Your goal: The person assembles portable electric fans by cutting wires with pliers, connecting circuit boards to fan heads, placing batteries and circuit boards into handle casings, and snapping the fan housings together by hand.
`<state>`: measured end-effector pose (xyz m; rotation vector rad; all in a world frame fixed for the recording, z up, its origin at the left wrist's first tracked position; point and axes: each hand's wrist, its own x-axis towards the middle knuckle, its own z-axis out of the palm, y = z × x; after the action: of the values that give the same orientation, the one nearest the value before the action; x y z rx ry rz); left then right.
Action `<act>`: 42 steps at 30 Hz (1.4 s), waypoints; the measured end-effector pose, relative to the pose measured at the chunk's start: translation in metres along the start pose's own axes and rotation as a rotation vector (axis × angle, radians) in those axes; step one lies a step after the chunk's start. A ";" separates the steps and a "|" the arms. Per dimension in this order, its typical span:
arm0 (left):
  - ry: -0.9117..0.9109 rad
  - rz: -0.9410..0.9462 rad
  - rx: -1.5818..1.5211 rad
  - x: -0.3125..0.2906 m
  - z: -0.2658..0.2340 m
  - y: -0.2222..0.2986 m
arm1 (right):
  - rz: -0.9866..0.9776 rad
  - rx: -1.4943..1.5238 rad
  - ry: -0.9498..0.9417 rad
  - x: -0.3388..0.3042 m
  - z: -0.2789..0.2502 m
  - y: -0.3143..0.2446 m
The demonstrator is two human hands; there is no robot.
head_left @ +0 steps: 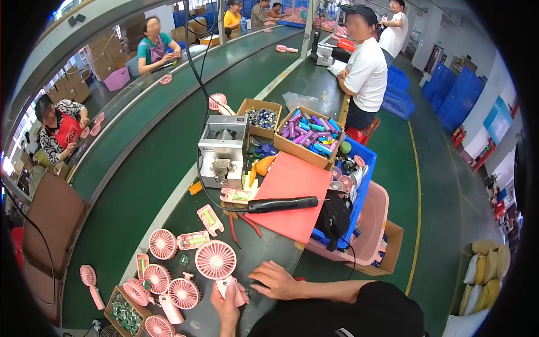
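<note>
My left hand [225, 306] is closed around the handle of a pink handheld fan [216, 260], whose round grille faces up. Just to the right of the handle is my right hand [276, 282], its fingers bent and apart, with nothing visible in them. More pink fans [163, 244] lie on the bench to the left. Open fan handle shells [210, 219] with green-yellow battery cells sit beyond the fan. A small green circuit board [183, 260] rests beside the grille.
A black electric screwdriver [283, 204] lies across a red mat [295, 185]. Red-handled pliers [236, 227] and a grey metal machine [223, 151] are near it. Boxes hold battery cells [309, 132] and circuit boards [124, 314]. A conveyor [120, 210] runs on the left; people work beyond.
</note>
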<state>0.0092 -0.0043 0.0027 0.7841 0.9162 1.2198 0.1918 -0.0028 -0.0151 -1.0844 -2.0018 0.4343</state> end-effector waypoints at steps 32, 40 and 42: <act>0.083 -0.271 -0.045 -0.001 0.006 0.011 | 0.016 -0.105 -0.106 0.009 -0.001 -0.004; 0.079 -0.367 0.064 0.000 0.000 -0.002 | 0.020 -0.036 -0.078 0.009 -0.002 -0.006; 0.102 -0.343 0.053 -0.002 0.000 0.000 | 0.014 -0.038 -0.065 0.010 0.000 -0.008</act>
<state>0.0092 -0.0067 0.0032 0.5799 1.1193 0.9433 0.1846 0.0004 -0.0051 -1.1210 -2.0683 0.4449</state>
